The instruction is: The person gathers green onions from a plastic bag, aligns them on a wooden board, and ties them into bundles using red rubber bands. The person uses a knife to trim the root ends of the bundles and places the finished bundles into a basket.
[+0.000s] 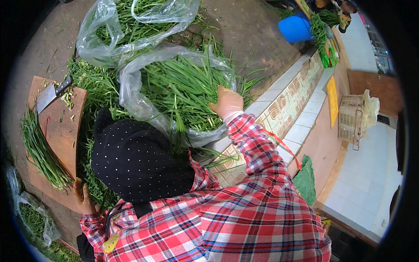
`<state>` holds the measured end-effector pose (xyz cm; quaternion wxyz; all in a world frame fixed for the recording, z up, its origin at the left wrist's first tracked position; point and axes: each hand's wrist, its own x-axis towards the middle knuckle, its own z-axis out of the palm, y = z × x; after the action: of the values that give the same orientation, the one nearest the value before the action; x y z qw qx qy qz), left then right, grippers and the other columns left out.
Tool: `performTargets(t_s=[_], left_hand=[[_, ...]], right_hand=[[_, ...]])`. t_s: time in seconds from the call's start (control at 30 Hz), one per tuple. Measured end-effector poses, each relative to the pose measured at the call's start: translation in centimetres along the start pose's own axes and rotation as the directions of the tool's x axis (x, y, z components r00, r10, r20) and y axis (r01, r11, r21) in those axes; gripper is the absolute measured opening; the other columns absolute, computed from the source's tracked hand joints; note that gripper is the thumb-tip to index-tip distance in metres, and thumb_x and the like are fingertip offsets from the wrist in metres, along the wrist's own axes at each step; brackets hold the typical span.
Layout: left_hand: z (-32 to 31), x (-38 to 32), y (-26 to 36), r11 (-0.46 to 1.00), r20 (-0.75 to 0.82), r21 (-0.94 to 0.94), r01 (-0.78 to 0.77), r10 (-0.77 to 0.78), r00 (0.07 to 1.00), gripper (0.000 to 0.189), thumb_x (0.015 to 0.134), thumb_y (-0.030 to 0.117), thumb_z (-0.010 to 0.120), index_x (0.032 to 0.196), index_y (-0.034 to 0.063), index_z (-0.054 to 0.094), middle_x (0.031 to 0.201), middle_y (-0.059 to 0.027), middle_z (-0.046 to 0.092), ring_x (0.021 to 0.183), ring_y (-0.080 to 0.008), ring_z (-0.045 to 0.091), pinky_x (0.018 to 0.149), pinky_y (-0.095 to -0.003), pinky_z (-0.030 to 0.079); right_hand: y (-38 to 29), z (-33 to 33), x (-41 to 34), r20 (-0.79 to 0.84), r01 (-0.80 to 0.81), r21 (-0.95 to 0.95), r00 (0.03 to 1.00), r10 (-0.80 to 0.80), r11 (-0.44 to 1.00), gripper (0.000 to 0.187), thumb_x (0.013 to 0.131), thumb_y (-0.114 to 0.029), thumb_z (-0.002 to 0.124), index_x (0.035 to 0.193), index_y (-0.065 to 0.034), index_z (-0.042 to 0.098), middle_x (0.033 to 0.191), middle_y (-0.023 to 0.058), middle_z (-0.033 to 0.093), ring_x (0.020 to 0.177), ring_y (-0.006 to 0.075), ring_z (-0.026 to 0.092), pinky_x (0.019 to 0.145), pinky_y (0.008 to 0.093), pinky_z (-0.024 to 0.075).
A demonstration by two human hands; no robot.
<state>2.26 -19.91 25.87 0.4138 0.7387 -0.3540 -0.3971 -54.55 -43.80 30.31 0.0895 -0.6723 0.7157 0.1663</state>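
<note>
My right hand (229,100), in a pale glove, grips the near end of a loose bunch of long green leaves, apparently garlic chives (186,78), in a clear plastic bag (129,82). My left hand (83,198), gloved too, is at the edge of a brown wooden board (60,131), fingers apart and holding nothing. Close to its fingertips are the pale stem ends of a bundle of greens (42,150) lying along the board. A cleaver (46,98) with a black handle rests at the board's far end, among chopped stem pieces (67,98).
Another clear bag of greens (137,29) stands beyond. Loose greens (93,85) lie between board and bags. A tiled ledge (288,104) runs along the right, with a blue barrel (296,28) and another person's gloved hand (344,21) at top right. A plastic crate (350,118) is farther right.
</note>
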Motion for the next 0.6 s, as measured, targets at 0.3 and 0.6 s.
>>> performTargets(t_s=[0.3,0.6], left_hand=[[0.2,-0.8,-0.1,0.981,0.042,-0.193,0.027,-0.019,0.999,0.045,0.096,-0.004,0.051,0.139,0.0005,0.043,0.141,-0.0120,0.048,0.130,-0.0213,0.047,0.108,-0.0329,0.038],[2.7,1.3,17.8,0.956,0.027,-0.289,0.051,-0.045,0.999,0.044,0.097,0.022,0.054,0.136,0.0021,0.048,0.131,-0.0131,0.056,0.118,-0.0200,0.054,0.101,-0.0353,0.042]], right_hand=[[-2.0,6.4,3.4,0.372,-0.218,-0.014,0.905,0.207,0.976,0.104,0.074,-0.051,0.072,0.149,-0.0021,0.020,0.142,0.0227,0.043,0.119,0.0338,0.056,0.098,0.0377,0.0476],[6.9,6.6,6.6,0.529,-0.414,0.837,0.781,-0.332,0.357,0.056,0.090,-0.051,0.055,0.117,-0.0034,0.065,0.106,0.0135,0.069,0.090,0.0263,0.063,0.079,0.0357,0.0488]])
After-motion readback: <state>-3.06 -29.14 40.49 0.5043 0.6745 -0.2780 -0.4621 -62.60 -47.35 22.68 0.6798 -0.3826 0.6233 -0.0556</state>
